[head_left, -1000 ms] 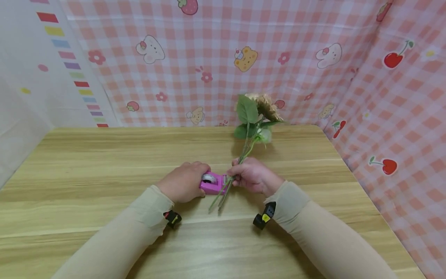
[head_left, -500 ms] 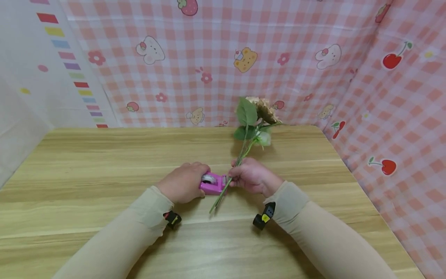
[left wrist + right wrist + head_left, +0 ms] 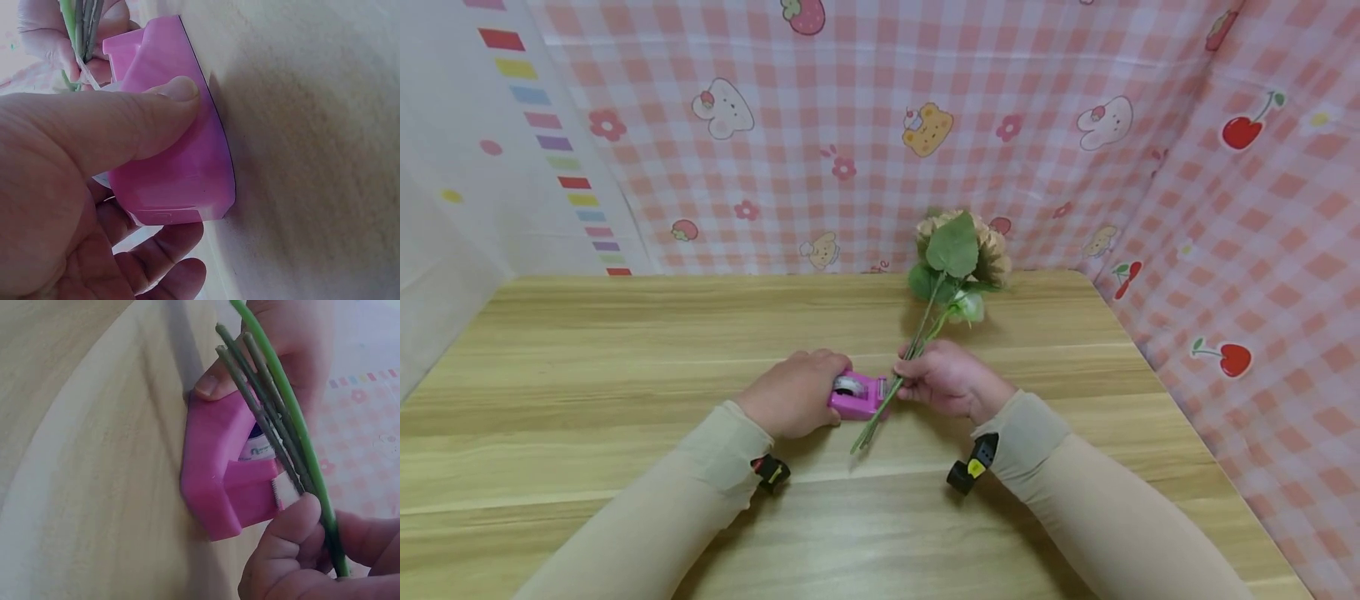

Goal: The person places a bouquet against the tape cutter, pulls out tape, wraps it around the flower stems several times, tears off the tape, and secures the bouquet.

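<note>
One tape roll (image 3: 850, 385) part-hidden, left hand (image 3: 793, 393) round its pink dispenser (image 3: 857, 407), right hand (image 3: 949, 380) round flower stems (image 3: 285, 422).

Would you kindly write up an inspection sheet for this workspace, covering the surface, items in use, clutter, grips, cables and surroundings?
Surface: light wood-grain table.
Items in use: pink tape dispenser with a tape roll inside; flower bunch, its stems crossing the dispenser's cutter end in the head view.
Clutter: nothing seen.
Grips: left grip, a bare hand, holds the dispenser; right grip, also bare, pinches the stems; a black device sits at each wrist.
Cables: nothing seen.
Surroundings: pink checked cloth behind and to the right, white cloth to the left.
</note>
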`<state>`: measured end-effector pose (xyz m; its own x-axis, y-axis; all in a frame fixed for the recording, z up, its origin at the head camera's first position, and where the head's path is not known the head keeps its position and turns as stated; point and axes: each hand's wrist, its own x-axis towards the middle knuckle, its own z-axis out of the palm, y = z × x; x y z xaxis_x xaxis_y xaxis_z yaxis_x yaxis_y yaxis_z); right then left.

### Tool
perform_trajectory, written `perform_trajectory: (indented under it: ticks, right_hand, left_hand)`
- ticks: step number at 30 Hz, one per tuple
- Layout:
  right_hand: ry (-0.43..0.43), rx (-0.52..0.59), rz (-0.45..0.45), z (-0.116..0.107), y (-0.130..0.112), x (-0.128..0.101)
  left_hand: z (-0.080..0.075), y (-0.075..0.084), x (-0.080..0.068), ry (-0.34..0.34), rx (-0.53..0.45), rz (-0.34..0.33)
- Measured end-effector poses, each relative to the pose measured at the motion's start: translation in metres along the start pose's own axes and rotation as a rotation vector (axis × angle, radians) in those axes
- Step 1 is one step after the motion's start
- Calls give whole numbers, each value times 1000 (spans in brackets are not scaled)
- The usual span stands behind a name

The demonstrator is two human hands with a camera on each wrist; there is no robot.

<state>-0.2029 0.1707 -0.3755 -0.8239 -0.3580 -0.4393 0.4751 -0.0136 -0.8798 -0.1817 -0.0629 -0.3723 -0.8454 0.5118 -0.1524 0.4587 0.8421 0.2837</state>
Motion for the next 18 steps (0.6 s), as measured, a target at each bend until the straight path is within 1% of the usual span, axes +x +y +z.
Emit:
perform_trajectory:
  ticks: [4,11,13,18]
  right_hand:
    - [-36,5,-13,-3,2,1]
    - [-125,53,-24,-6,3,0]
    - [-138,65,-22,-5,3,0]
    - [-127,87,2,-6,2,1]
  left_hand:
    - [0,0,0,-3,6,0]
    - [-1,1,-1,1,4,0]
    - [-1,1,-1,3,2,1]
    - [-1,2,-1,7,-2,0]
